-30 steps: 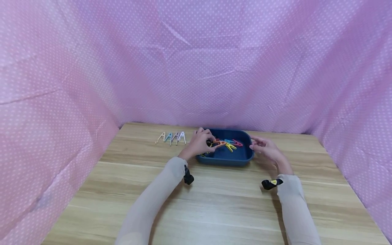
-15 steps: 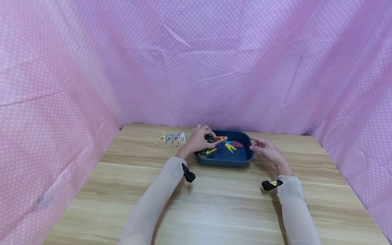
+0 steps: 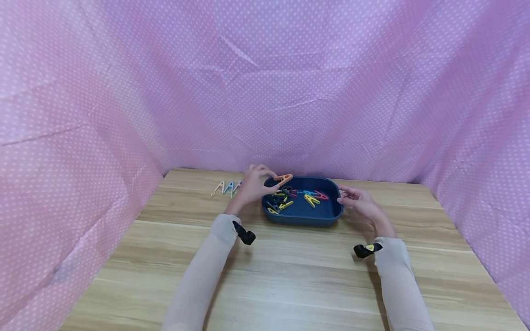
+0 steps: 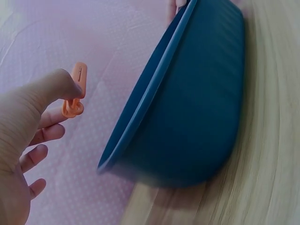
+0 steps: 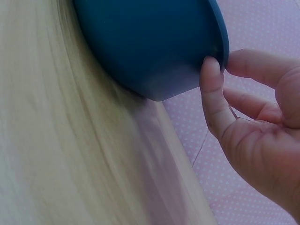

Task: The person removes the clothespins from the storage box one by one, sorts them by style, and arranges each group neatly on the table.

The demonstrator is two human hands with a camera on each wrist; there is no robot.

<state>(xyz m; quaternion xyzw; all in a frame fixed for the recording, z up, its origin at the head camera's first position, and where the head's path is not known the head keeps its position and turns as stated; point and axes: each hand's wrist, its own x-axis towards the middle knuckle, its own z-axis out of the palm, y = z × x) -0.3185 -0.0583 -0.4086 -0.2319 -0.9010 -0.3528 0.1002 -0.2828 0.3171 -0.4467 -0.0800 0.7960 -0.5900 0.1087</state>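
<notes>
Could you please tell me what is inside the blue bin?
Inside the blue bin are a yellow clip, a blue clip and a red clip, plus a cluster of yellow and dark pieces toward the left. What lies beneath it is covered.

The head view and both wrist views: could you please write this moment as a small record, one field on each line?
bin: dark blue, on the wooden table
inside, towards right: yellow clip, blue clip, red clip
inside, left end: pile of yellow and dark clips, too tangled to count
left hand: pinches orange clip, raised near the bin's left end
right hand: holds the bin's right rim
row left of bin: cream clip, light blue clip, purple clip
backdrop: pink cloth, white dots
</notes>
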